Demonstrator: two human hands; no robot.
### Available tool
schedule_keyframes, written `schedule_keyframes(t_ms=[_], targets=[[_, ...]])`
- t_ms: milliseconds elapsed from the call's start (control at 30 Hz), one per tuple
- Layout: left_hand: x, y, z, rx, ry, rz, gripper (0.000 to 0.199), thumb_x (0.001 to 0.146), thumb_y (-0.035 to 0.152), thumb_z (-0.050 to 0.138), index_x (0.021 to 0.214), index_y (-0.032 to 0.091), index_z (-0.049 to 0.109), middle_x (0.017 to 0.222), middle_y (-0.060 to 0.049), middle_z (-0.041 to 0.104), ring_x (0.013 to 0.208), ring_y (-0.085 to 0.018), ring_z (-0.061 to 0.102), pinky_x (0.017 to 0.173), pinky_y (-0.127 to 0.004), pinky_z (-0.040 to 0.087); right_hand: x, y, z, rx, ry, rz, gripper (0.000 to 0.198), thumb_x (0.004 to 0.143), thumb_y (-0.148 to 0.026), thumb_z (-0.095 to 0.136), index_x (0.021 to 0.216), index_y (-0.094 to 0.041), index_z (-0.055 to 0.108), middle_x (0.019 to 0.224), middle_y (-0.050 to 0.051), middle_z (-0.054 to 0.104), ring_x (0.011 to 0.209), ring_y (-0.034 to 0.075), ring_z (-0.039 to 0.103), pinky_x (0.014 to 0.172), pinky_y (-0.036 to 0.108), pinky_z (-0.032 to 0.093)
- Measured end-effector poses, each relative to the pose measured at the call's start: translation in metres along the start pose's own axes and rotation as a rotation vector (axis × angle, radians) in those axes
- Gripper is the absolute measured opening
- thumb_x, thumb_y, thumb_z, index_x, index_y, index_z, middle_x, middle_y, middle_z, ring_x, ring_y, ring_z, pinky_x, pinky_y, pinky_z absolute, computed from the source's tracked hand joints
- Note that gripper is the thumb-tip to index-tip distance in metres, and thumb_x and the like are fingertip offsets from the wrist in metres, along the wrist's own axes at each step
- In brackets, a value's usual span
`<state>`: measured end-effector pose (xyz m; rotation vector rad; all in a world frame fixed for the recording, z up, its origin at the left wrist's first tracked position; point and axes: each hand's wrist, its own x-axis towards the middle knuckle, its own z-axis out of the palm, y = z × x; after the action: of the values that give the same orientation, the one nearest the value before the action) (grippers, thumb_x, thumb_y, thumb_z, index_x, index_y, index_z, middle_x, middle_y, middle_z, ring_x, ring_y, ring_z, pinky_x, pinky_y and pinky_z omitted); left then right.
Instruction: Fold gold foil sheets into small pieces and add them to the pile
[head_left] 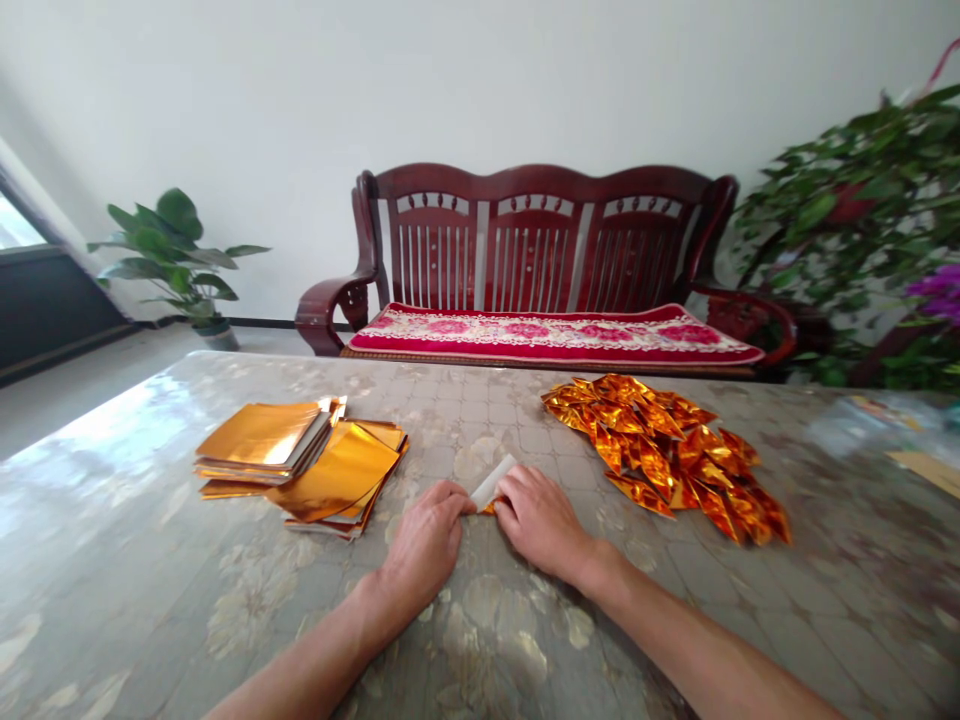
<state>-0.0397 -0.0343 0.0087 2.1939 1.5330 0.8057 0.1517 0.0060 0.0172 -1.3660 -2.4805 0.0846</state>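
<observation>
Between my two hands is a sheet of gold foil paper, partly folded, its pale grey back showing and a bit of gold along the lower edge. My left hand pinches its left corner at the table surface. On the other side my right hand is closed over the right part of the sheet, hiding much of it. To the left lies a stack of flat gold foil sheets, with more sheets fanned against it. A heap of folded gold foil pieces is to the right.
The table has a glossy flowered cover. At its right end lie a clear plastic bag and a tan flat piece. Beyond stands a dark red wooden bench with potted plants either side.
</observation>
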Motion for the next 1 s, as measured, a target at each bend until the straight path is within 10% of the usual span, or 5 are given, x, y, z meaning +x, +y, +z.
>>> schedule_keyframes(t_ms=[1000], targets=[[-0.007, 0.016, -0.007, 0.389, -0.170, 0.075, 0.032, 0.093, 0.009, 0.046, 0.116, 0.021, 0.066, 0.118, -0.007, 0.067, 0.103, -0.022, 0.062, 0.092, -0.034, 0.052, 0.000, -0.005, 0.002, -0.027, -0.006, 0.085, 0.009, 0.091, -0.023, 0.057, 0.082, -0.022, 0.058, 0.091, 0.002, 0.061, 0.088, 0.019, 0.054, 0.074, 0.031, 0.035]])
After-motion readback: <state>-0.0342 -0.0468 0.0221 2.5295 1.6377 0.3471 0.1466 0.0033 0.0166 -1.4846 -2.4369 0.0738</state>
